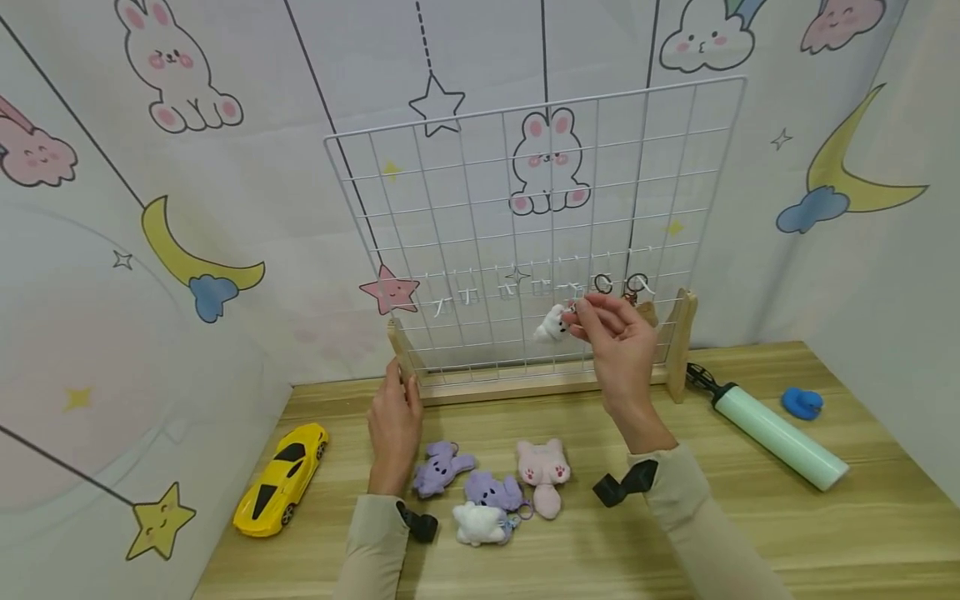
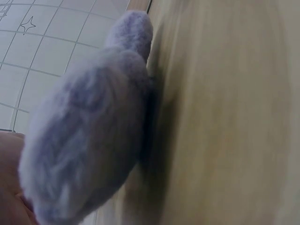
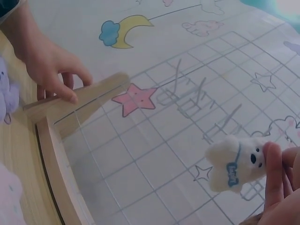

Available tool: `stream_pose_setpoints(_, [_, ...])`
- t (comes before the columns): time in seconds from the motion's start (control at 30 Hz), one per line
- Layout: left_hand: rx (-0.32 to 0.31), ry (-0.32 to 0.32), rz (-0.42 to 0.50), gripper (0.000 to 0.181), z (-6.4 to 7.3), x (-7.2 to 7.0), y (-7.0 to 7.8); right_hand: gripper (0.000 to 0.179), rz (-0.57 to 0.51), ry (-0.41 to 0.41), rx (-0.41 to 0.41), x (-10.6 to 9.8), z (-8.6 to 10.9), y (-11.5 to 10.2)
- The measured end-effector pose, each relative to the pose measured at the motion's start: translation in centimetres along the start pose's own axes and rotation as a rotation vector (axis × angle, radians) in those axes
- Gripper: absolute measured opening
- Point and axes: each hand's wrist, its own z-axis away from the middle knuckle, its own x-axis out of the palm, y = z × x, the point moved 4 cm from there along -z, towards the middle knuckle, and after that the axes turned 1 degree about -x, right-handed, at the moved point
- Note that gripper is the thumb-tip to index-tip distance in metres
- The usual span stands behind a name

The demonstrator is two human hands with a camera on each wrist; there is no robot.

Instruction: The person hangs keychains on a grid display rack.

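My right hand [image 1: 622, 342] pinches a small white plush keychain [image 1: 551, 325] near its top, close to a hook on the white wire grid [image 1: 502, 113]. In the right wrist view, this plush [image 3: 220, 164] has a dark nose and a blue tag. My left hand [image 1: 395, 425] grips the left upright of the wooden stand [image 3: 105, 89], its thumb and fingers about the wood. Several plush keychains lie on the table: purple ones [image 1: 442, 471], a pink one [image 1: 543, 467] and a white one [image 1: 480, 525]. A purple plush [image 2: 89, 131] fills much of the left wrist view.
A row of hooks [image 1: 468, 296] runs across the grid; dark rings [image 1: 637, 282] hang at its right end, their charms partly behind my right hand. A yellow toy car [image 1: 283, 479] stands left. A pale green hand pump [image 1: 780, 435] and a blue toy duck [image 1: 802, 403] lie right.
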Motion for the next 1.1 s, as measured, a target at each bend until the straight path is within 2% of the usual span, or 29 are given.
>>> stream_pose_setpoints(0.2, [-0.013, -0.005, -0.002, 0.034, 0.1, 0.0, -0.1, 0.034, 0.004, -0.046, 0.064, 0.0, 0.0, 0.7])
stream_pose_setpoints(0.4, [-0.001, 0.014, -0.003, 0.033, 0.2, 0.1, -0.3, 0.034, 0.030, -0.101, 0.079, -0.4, 0.4, 1.2])
stream_pose_setpoints(0.8, [-0.001, 0.005, -0.015, 0.032, 0.1, 0.1, -0.1, 0.034, 0.141, -0.249, 0.119, -3.3, 2.1, 3.0])
stream_pose_setpoints(1.1, [0.016, 0.011, -0.013, 0.035, 0.0, 0.1, 0.0, 0.033, 0.286, -0.481, 0.225, -5.3, 5.0, 5.3])
